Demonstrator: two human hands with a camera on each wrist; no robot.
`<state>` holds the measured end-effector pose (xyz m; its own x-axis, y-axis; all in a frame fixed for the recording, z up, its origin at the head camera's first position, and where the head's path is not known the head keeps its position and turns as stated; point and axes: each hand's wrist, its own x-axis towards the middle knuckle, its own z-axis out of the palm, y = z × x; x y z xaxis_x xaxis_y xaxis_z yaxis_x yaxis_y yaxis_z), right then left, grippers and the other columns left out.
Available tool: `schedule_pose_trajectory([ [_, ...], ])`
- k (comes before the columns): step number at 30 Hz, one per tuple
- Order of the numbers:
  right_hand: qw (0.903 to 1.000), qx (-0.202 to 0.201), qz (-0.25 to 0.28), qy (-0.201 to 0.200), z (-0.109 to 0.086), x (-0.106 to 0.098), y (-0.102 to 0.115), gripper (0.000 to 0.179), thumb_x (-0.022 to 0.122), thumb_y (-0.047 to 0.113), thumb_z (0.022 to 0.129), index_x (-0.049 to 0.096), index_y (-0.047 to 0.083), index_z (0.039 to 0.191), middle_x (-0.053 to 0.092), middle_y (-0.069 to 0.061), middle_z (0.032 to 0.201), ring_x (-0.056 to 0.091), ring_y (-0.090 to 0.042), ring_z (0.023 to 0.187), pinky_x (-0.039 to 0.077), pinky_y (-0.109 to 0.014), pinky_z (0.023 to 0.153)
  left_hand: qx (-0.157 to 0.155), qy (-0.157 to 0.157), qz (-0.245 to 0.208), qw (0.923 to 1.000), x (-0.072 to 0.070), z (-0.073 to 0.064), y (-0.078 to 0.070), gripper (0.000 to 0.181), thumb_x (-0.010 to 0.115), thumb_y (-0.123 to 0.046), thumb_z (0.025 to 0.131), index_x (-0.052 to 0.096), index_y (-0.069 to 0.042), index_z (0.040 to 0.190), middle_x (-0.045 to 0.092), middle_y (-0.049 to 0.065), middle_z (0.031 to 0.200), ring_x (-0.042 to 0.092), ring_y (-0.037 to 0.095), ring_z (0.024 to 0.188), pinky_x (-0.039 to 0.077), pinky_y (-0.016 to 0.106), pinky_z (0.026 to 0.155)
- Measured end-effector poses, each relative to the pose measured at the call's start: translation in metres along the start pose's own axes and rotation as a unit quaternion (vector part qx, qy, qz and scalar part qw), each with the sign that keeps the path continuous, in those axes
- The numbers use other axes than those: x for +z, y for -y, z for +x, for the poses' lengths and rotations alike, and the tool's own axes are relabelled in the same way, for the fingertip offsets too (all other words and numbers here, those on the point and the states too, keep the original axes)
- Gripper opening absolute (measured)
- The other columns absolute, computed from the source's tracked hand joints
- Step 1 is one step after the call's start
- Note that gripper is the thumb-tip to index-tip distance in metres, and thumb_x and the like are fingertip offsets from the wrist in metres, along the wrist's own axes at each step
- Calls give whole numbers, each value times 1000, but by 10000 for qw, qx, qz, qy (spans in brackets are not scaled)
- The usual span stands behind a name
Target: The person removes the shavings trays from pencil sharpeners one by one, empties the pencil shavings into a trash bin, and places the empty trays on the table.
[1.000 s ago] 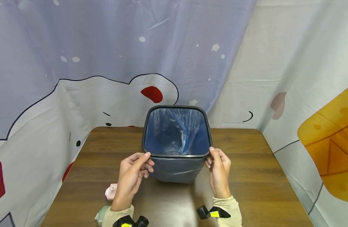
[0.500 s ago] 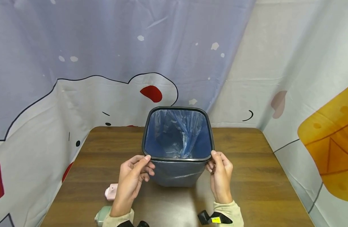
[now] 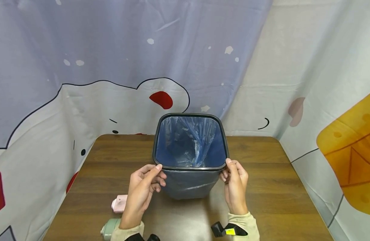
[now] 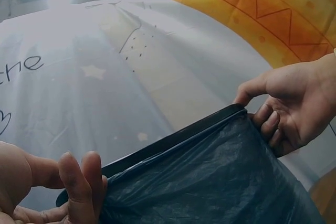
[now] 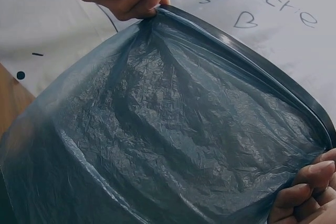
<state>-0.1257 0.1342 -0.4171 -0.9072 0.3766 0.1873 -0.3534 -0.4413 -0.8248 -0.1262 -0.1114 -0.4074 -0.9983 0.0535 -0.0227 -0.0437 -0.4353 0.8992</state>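
Note:
A dark blue trash can with a black rim ring is on the wooden table, mouth facing up. It is lined with a thin, translucent blue trash bag, whose edge hangs down over the outer wall. My left hand pinches the rim at the near left corner, thumb on top and fingers below. At the near right corner, the right hand pinches the rim in the same way. In the right wrist view, the crinkled bag stretches between both hands just under the ring.
Left of the trash can, beside my left forearm, lies a small pink bottle-like item. A pale green one is nearer, partly covered by the sleeve. A printed curtain hangs behind the table and along its sides.
The trash can has shifted slightly toward me and to the right, with both hands staying on its near corners. The grips look unchanged.

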Motion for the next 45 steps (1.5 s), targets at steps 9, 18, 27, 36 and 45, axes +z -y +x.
schedule_pose_trajectory([
  [9, 10000, 13, 13, 89, 1, -4, -2, 28, 54, 10, 92, 47, 5, 65, 34, 0, 55, 27, -12, 49, 15, -29, 49, 41, 61, -90, 9999, 0, 0, 2, 15, 64, -14, 86, 57, -1, 83, 63, 7, 64, 55, 13, 48, 41, 19, 39],
  [18, 9955, -485, -814, -80, -1, -10, -7, 27, 54, 13, 92, 47, 4, 68, 40, 0, 54, 37, -10, 47, 28, -23, 45, 208, -22, -47, 9998, -2, -5, 5, 20, 64, -13, 86, 57, 5, 88, 63, 9, 66, 57, 15, 50, 42, 20, 40],
  [27, 9907, -1122, -739, -207, -7, -14, -4, 28, 50, 9, 94, 47, -3, 69, 39, -3, 53, 36, -13, 47, 29, -22, 44, 532, -327, 374, 9973, -20, -14, 10, 31, 63, -7, 85, 52, 20, 97, 63, 13, 69, 60, 18, 53, 45, 22, 42],
  [36, 9934, -773, -847, -33, -24, -16, -9, 29, 50, 9, 94, 44, -3, 68, 40, -4, 55, 36, -15, 48, 31, -22, 45, 287, -277, 203, 9990, -45, -26, 19, 15, 60, -6, 88, 59, 8, 93, 64, 9, 74, 62, 17, 59, 48, 20, 47],
  [45, 9895, -628, -1261, 315, -43, -15, -25, 30, 48, 8, 95, 43, -12, 74, 42, -9, 57, 40, -18, 48, 35, -24, 44, 291, -871, 459, 9947, -45, -36, 36, 23, 60, -11, 88, 57, 11, 94, 64, 11, 74, 63, 19, 60, 50, 26, 48],
])
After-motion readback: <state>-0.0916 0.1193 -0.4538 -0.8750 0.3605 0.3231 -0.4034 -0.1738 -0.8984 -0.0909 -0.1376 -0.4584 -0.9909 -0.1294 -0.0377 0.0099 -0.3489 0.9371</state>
